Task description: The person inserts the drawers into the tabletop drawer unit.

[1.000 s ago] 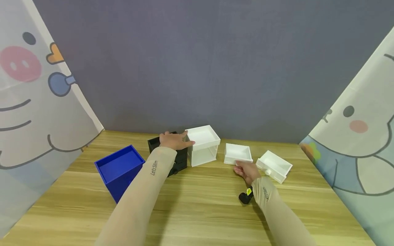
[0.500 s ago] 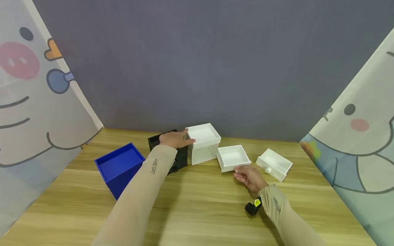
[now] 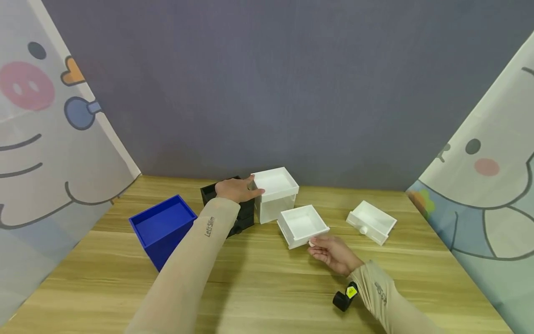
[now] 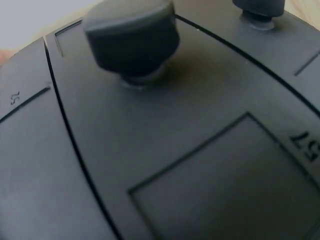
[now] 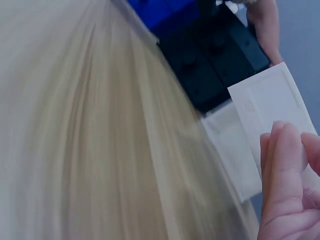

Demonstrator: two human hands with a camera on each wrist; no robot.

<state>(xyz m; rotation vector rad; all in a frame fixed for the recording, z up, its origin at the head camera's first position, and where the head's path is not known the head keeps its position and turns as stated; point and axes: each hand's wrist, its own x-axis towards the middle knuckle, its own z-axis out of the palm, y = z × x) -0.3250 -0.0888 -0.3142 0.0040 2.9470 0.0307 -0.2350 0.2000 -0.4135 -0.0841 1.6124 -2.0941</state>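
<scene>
A small white cabinet [image 3: 276, 182] with a shallow tray top stands at the back of the table. My left hand [image 3: 235, 189] reaches over a black drawer cabinet [image 3: 245, 217], its thumb and a finger spread straight along the white cabinet's left top edge. My right hand [image 3: 333, 254] pinches the round knob of a white drawer [image 3: 303, 222], in front and to the right of the white cabinet. In the right wrist view the drawer front [image 5: 272, 100] overlaps the white cabinet [image 5: 232, 150]. The left wrist view is filled by the black cabinet's front and knobs [image 4: 132, 40].
A second white drawer [image 3: 372, 220] with a round knob lies to the right on the wooden table [image 3: 267, 287]. At the left stands a blue cabinet [image 3: 163, 225] with a tray top. A grey wall [image 3: 292, 93] rises behind the table.
My right hand has brought the white drawer left and toward me, turning and tilting it beside the white cabinet. My left hand has stayed at the white cabinet's edge.
</scene>
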